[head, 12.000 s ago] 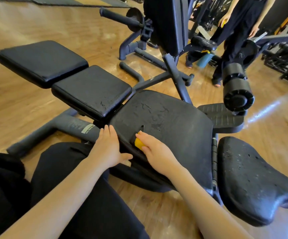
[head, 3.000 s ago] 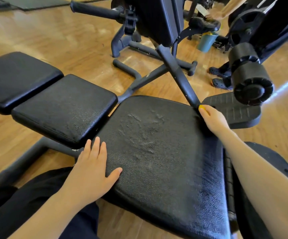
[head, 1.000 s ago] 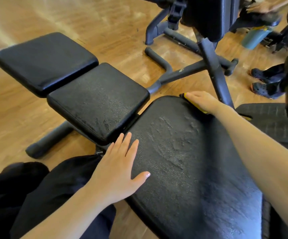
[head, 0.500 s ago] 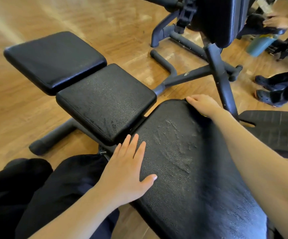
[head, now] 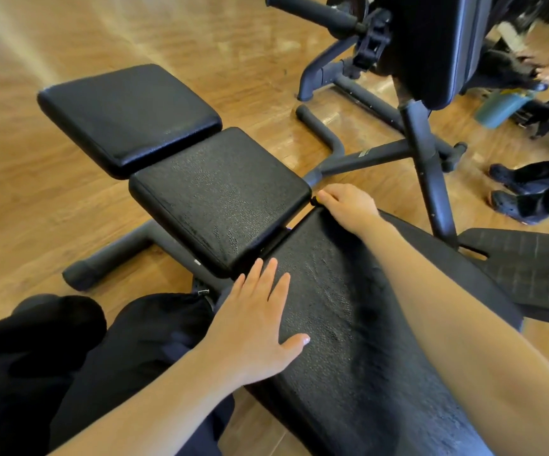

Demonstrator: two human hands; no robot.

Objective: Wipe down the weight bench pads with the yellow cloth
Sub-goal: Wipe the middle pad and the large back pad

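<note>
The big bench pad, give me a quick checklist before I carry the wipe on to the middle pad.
1. Left hand flat on the big bench pad, bracing: ok.
2. Right hand at the pad's far corner, beside the middle pad: ok.
3. Yellow cloth under the right hand: cannot tell, almost wholly hidden.
4. Middle pad bare, nothing lying on it: ok.
5. Far pad bare as well: ok.
6. Big pad wiped all over: cannot tell.

Three black pads (head: pixel 128 116) (head: pixel 220 199) (head: pixel 365 340) in a row, two hands (head: pixel 253 327) (head: pixel 348 207) on the nearest, two dark shoes (head: pixel 509 174) (head: pixel 513 205) off right, possibly one teal bottle (head: pixel 500 108).
</note>
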